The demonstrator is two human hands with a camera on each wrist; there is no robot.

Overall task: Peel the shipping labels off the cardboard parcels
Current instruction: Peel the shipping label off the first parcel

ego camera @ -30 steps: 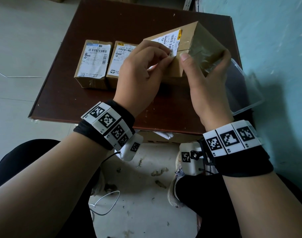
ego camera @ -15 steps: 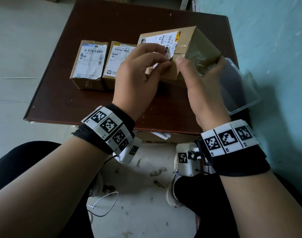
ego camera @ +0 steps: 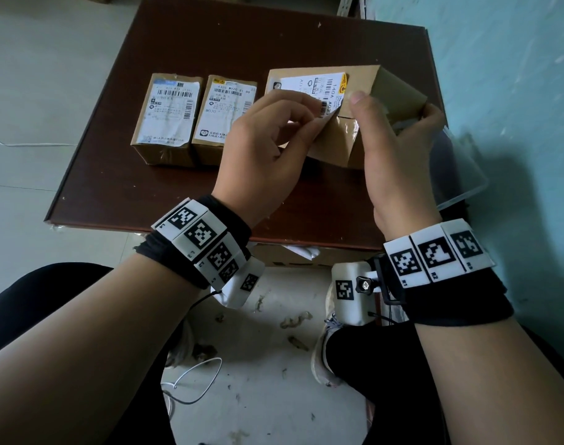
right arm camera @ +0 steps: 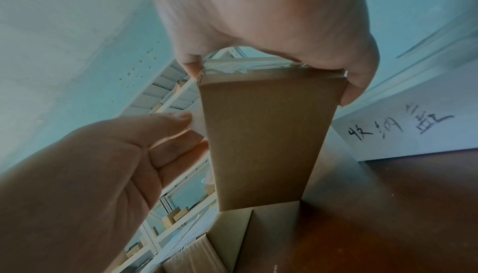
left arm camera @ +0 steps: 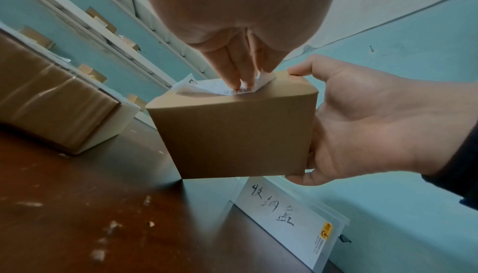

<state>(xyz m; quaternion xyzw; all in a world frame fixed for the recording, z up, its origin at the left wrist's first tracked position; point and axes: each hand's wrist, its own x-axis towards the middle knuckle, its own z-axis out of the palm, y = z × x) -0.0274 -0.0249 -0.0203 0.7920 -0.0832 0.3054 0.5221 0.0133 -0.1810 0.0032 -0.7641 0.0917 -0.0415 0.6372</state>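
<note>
Head view: I see the tilted brown cardboard parcel [ego camera: 364, 101] held up at centre right of the frame, one lower corner on the dark brown wooden table [ego camera: 190, 36].
Right hand: my right hand [ego camera: 399, 162] is clamped on that parcel, thumb on its top face, fingers wrapped around the far right side.
Left hand: my left hand [ego camera: 264, 146] pinches the lifted near corner of the white printed shipping label [ego camera: 312, 86]; fingertips closed together on the paper.
Label: its near right corner is curled up off the cardboard, the rest lies flat on the top face.
Left wrist view: my fingertips [left arm camera: 240, 81] press on the barcode end of the label at upper centre; the table edge of the parcel touches the wood.
Other parcels: two smaller brown cardboard boxes with white labels [ego camera: 194, 120] stand side by side, touching, at left of centre.
Lower right: a clear plastic bin [left arm camera: 289, 214] with handwritten characters sits beside the held parcel.
</note>
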